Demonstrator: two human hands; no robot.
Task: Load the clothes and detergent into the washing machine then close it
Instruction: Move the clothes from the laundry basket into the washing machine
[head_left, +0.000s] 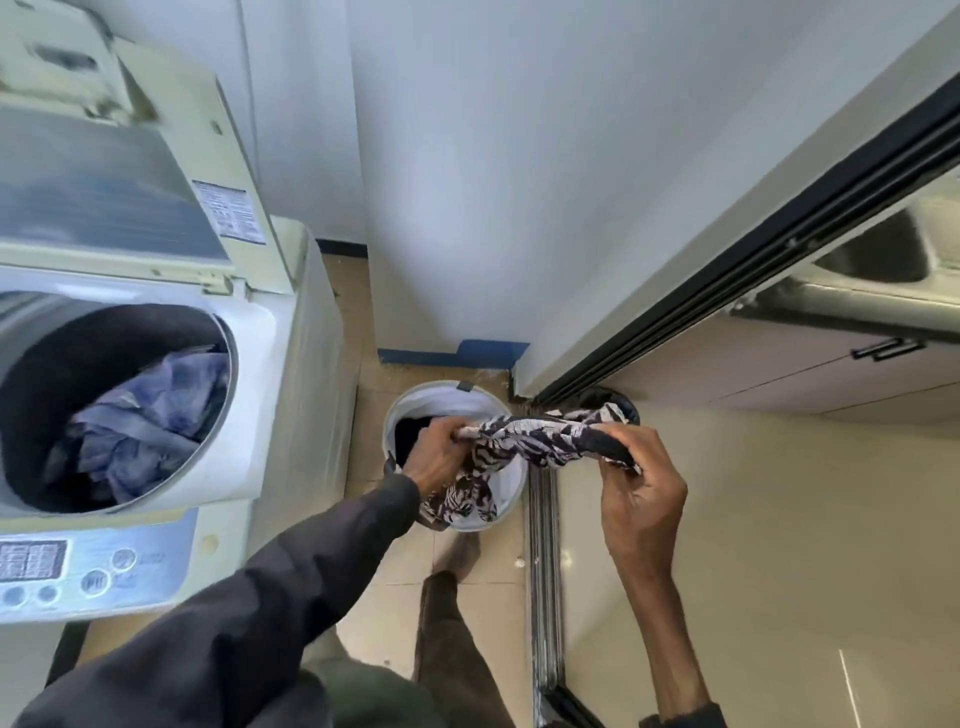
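A top-loading washing machine (260, 364) stands at the left with its lid (119, 171) raised. Blue-grey clothes (140, 415) lie in its drum. On the floor right of it sits a white laundry basket (457, 397) with dark cloth inside. Over the basket, my left hand (436, 457) and my right hand (636, 493) each grip one end of a black-and-white patterned garment (535, 441). Part of the garment hangs down into the basket. No detergent is visible.
The machine's control panel (98, 566) faces me at the lower left. A white wall corner (467, 208) rises behind the basket. A sliding door track (543, 571) runs along the tiled floor, with a cabinet and steel sink (872, 260) at the right. My leg and foot (452, 597) are below the basket.
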